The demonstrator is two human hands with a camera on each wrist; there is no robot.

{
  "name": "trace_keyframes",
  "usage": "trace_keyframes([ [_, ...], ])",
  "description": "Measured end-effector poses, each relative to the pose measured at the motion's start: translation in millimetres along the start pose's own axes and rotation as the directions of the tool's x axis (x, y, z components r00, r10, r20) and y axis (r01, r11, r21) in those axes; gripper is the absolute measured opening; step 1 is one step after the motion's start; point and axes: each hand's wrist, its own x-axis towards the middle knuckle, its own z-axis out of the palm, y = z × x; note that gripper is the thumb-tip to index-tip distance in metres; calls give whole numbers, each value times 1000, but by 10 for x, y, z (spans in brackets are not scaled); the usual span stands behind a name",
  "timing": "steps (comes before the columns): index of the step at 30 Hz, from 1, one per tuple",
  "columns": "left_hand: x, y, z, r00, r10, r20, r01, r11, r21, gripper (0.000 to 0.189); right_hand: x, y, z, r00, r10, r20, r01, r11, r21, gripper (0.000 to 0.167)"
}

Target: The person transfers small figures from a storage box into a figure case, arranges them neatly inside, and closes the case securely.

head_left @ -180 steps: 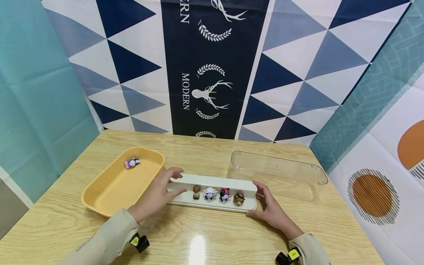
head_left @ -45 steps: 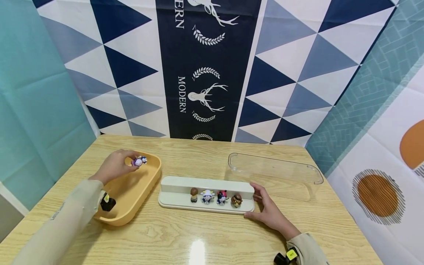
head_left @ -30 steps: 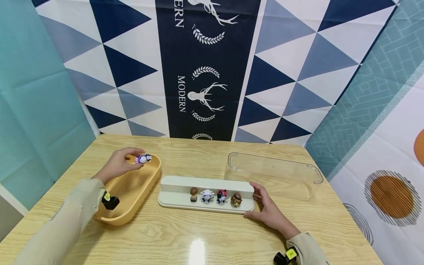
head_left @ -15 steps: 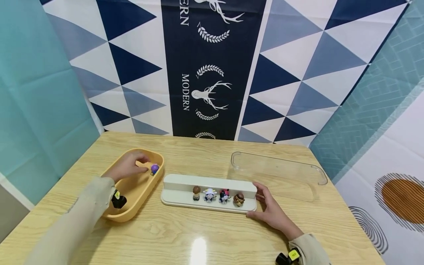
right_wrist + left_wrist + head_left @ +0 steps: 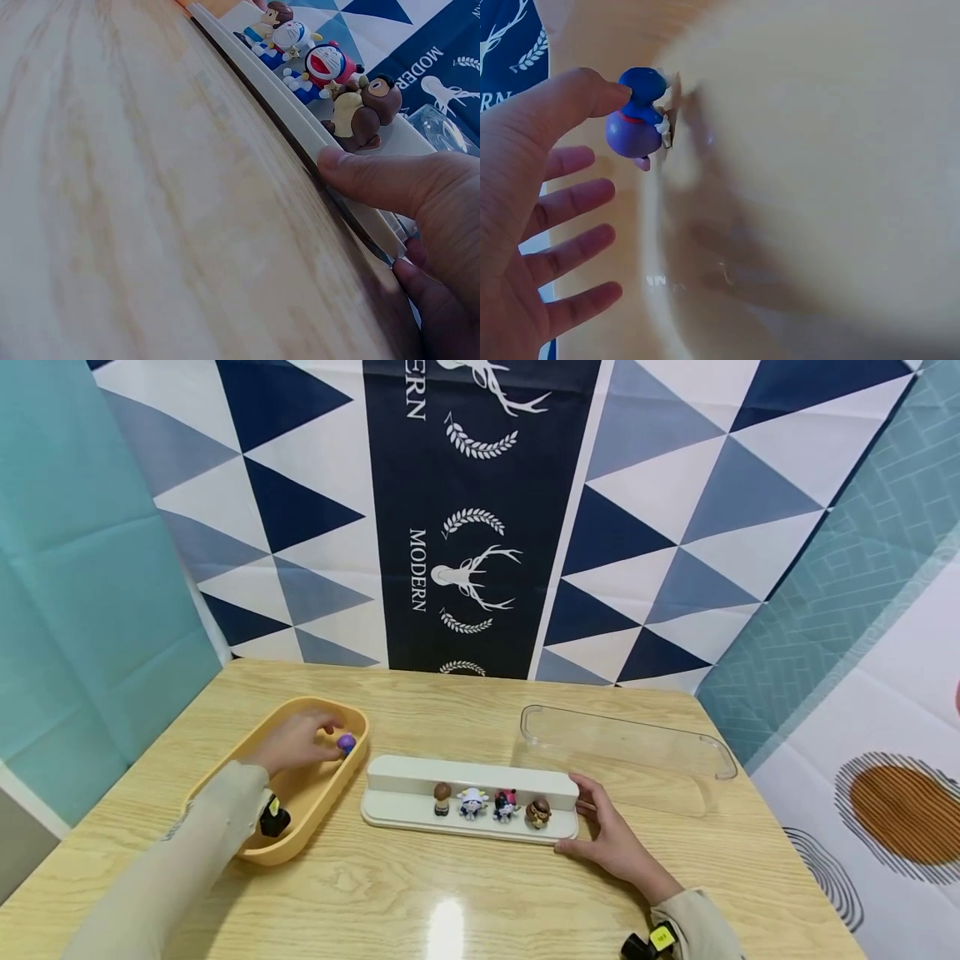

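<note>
My left hand [image 5: 298,745] reaches into a yellow basin [image 5: 330,806]. In the left wrist view its thumb touches a small figurine [image 5: 634,133] with a purple ball-shaped head and blue body. The other fingers are spread, apart from the figurine, which is by the basin's right wall. My right hand [image 5: 607,837] grips the right end of a white stepped display base [image 5: 405,810], thumb at the front edge and fingers behind. On the base several figurines stand in a row: a brown-haired one [image 5: 442,799], a white-hatted one [image 5: 472,804], a red-and-black-hatted one [image 5: 506,806] and a brown one [image 5: 537,812].
A clear plastic cover [image 5: 622,747] lies behind and right of the base on the wooden table [image 5: 360,893]. Patterned cloth [image 5: 465,527] hangs behind the table's far edge, with more cloth on both sides.
Six seconds ago my left hand was at the base's left end and the purple figurine lay in the basin. It was lifted, then lowered by the right wall. My right hand keeps its grip.
</note>
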Motion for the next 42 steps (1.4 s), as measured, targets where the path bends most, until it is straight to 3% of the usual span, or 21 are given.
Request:
trace_keyframes([
  [4, 33, 38, 8, 1000, 10, 9, -10, 997, 81, 48, -5, 3, 3, 1000, 3, -6, -3, 1000, -3, 98],
  [12, 115, 83, 27, 996, -42, 83, 20, 968, 251, 57, -8, 7, 5, 1000, 15, 3, -15, 1000, -2, 99],
  [21, 124, 131, 59, 992, -54, 118, 9, 936, 353, 49, -24, -3, 21, 1000, 11, 14, -11, 1000, 18, 98],
  [33, 181, 97, 104, 994, -4, 108, -38, 924, 381, 37, -19, -5, 3, 999, 35, 19, -36, 999, 9, 99],
  [42, 137, 75, -4, 998, 9, 67, -29, 954, 298, 44, -19, -14, -9, 999, 29, 17, -29, 1000, -4, 100],
])
